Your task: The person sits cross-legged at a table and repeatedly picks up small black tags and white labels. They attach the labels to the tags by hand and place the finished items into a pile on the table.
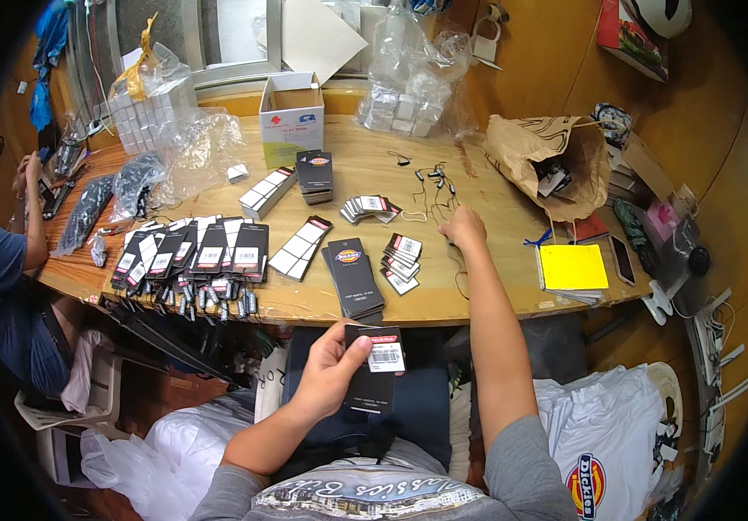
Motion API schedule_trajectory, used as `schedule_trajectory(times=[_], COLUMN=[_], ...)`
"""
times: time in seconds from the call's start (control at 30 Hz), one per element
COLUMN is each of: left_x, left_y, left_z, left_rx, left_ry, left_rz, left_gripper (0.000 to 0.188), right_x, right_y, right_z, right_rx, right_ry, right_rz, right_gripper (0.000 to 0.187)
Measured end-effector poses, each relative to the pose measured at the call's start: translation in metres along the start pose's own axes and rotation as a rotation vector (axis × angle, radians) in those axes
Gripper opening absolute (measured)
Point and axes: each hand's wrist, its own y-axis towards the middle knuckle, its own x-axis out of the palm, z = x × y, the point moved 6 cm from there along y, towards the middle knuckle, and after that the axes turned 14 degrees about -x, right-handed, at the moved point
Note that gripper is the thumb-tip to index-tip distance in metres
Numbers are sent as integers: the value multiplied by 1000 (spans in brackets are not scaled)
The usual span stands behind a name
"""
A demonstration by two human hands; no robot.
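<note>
My left hand (327, 369) is closed around a black hang tag (369, 395) with a smaller barcode tag (385, 354) lying over its upper part. My right hand (463, 227) reaches across the table, its fingers pinched at a black tag string (459, 260); the fingertips are partly hidden. Just beyond it lie several loose tag strings (437, 181) with dark plastic ends. Between the hands are a stack of black hang tags (357, 282) and a fanned pile of small barcode tags (403, 259). Many strung tags (209, 252) overlap at the table's left front edge.
Farther back stand an open carton (292, 122) and bags of small white pieces (404, 104). On the right are a brown paper bag (556, 165), a yellow pad (574, 267) and a phone (622, 260). Another person (13, 286) sits at the left end.
</note>
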Motion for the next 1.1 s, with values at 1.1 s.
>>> schedule_trajectory(times=[1.1], left_x=[29], left_y=[18], left_z=[-53], left_rx=[-24], left_ry=[238], left_rz=[-253], left_gripper=[15], right_x=[-8], right_y=[-212], right_z=[-63], right_rx=[62], right_ry=[2107], right_rz=[-41], right_gripper=[9])
